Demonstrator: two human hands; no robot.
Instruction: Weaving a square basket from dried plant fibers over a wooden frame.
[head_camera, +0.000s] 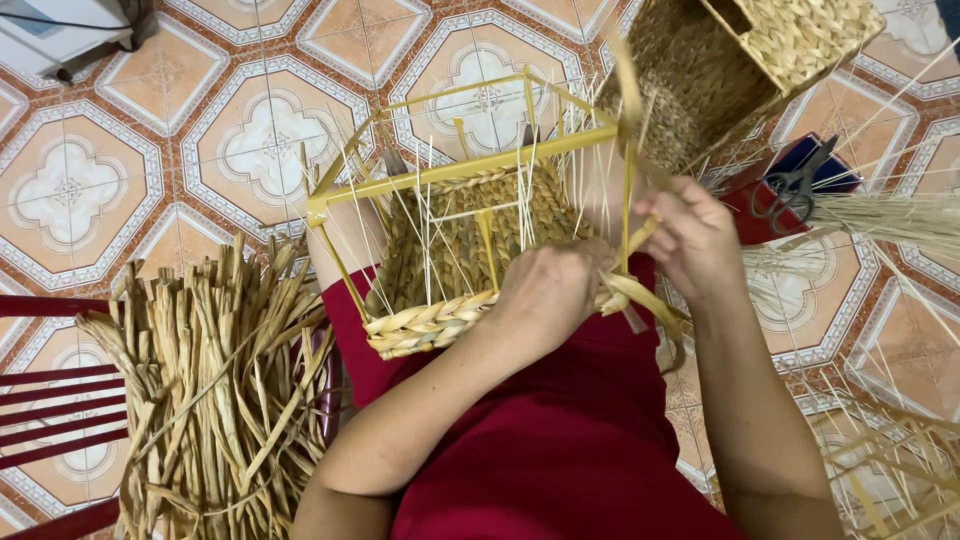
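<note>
At the centre of the frame a half-woven basket (470, 250) sat on the person's lap, its yellow metal frame (470, 165) rising above the woven part and thin pale stakes standing up through it. Along the near edge ran a thick braided rim (425, 325) of flat straw. The left hand (550, 290) lay over the right end of that braid, fingers curled down and closed on the weave, though exactly which strand it gripped could not be told. Just to its right, the right hand (690, 235) was closed in a pinch around a flat straw strand (632, 150) that ran up along the frame's corner post toward the top of the picture. Both forearms came in from the bottom edge across a red garment (560, 450). In the lower left, touching the person's side, a large bundle of dried straw strips (215, 400) stood on the slats of a red chair (50, 400). In the upper right lay a finished woven basket (740, 60), tilted, and below it a pair of dark scissors (800, 185) rested on a red and blue object. Loose thin reeds (890, 215) spread along the right side over the patterned floor tiles (120, 130).
</note>
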